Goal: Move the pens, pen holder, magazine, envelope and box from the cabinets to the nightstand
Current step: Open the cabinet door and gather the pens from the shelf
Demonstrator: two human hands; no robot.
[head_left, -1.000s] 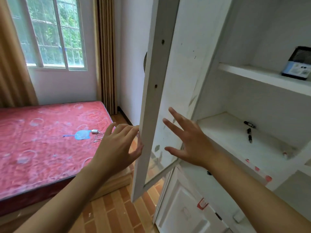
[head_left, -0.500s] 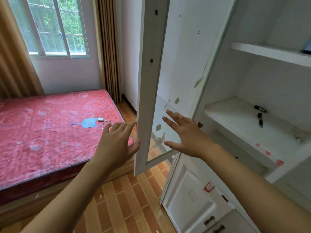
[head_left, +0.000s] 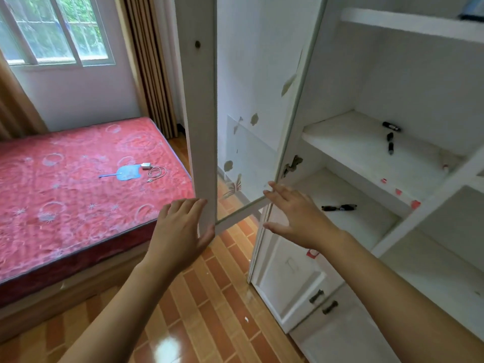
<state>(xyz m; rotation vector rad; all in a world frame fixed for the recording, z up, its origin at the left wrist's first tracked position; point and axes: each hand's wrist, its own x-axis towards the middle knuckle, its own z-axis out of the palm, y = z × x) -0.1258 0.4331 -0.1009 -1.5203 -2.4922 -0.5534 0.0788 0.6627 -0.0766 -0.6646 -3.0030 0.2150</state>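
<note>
Room: bedroom with a red mattress point(head_left: 78, 184), window point(head_left: 56, 30), brown curtains, brick-pattern floor
Cabinet: white, its glass door point(head_left: 243, 106) swung open
Left hand point(head_left: 180, 229): fingers and thumb curled round the door's lower frame edge, gripping it
Right hand point(head_left: 296, 216): fingers straight and spread, holding nothing, fingertips at the door's bottom corner
Pens: two dark ones point(head_left: 390, 134) on the middle shelf, another point(head_left: 339, 207) on the shelf below
Box point(head_left: 472, 7): on the top shelf, mostly cut off
</note>
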